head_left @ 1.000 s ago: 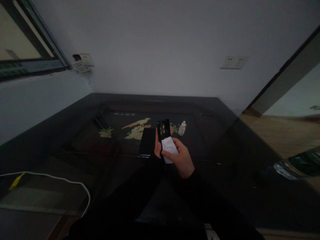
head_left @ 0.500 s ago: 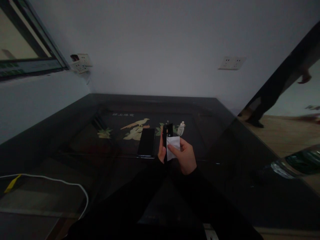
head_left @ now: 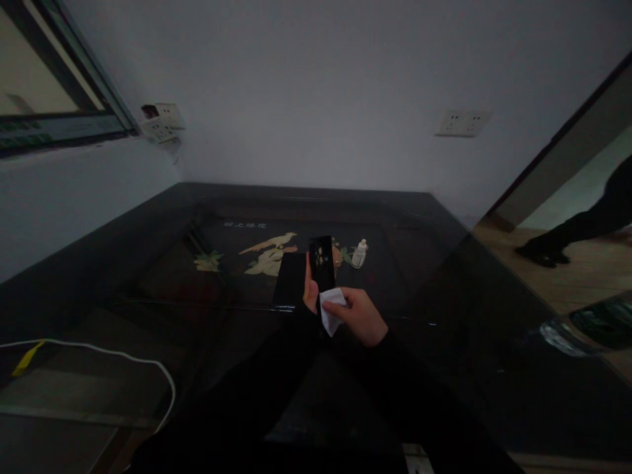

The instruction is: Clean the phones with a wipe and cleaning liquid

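My left hand (head_left: 311, 291) is wrapped round a black smartphone (head_left: 322, 262), held tilted above the table with its glossy face showing reflections. Between the thumb and fingers of my right hand (head_left: 364, 315) is a white wipe (head_left: 332, 312), pressed against the phone's lower part. Just left of my left hand, a second dark, flat phone-like slab (head_left: 290, 280) lies on the table, partly covered by that hand. A small clear bottle with a white cap (head_left: 360, 253) stands upright beyond my right hand.
The dark glossy table (head_left: 306, 192) has a bird and flower picture in its top. A large plastic bottle (head_left: 587, 326) lies toward the right edge. At left runs a white cable (head_left: 123, 357) with a yellow tag. A person's legs (head_left: 573, 237) are at far right.
The phone has turned so its glossy face shows, and shifted slightly left. The wipe has moved down toward its lower end. The person in the background has walked further right.
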{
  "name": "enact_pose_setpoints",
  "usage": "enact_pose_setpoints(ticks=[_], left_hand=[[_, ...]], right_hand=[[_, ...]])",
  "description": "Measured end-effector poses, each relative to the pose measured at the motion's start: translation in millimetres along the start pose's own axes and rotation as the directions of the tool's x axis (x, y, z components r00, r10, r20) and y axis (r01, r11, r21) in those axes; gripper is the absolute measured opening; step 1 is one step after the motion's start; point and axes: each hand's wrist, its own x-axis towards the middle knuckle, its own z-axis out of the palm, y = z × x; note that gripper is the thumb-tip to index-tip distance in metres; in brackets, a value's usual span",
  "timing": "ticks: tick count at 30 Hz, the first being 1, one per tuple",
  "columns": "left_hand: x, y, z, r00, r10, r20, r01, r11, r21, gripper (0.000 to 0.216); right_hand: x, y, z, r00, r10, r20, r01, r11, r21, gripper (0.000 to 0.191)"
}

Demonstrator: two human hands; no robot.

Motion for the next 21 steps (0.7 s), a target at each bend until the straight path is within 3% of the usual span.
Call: enact_pose_setpoints(ticks=[3,5,8,11,16,21], left_hand=[[-2,-9,5,0.999,0.046,0.022,-0.046,0.999,0.014,0.084],[-4,-11,8,0.996,0.083,0.016,-0.083,0.996,0.015,0.079],[-3,-6,7,0.998,0.051,-0.042,-0.053,0.998,-0.033,0.074],[0,6,1,0.995,-0.029,-0.091,0.022,0.997,-0.074,0.069],[4,12,-6,0.989,-0.144,-0.038,0.142,0.988,-0.052,0.068],[10,2,-10,0.977,-0.208,-0.035,0.206,0.977,-0.054,0.066]], right_hand=[[1,1,-1,0.987,-0.039,-0.156,0.049,0.997,0.059,0.026],[0,0,-1,0.984,-0.069,-0.167,0.077,0.996,0.043,0.026],[-3,-3,1,0.992,-0.121,-0.033,0.115,0.983,-0.146,0.018],[-6,-7,4,0.965,-0.222,0.136,0.257,0.896,-0.362,0.01],[-8,-7,0,0.85,-0.319,0.418,0.514,0.671,-0.534,0.021],[-5,-4,-6,0.793,-0.225,0.566,0.606,0.378,-0.7,0.025]])
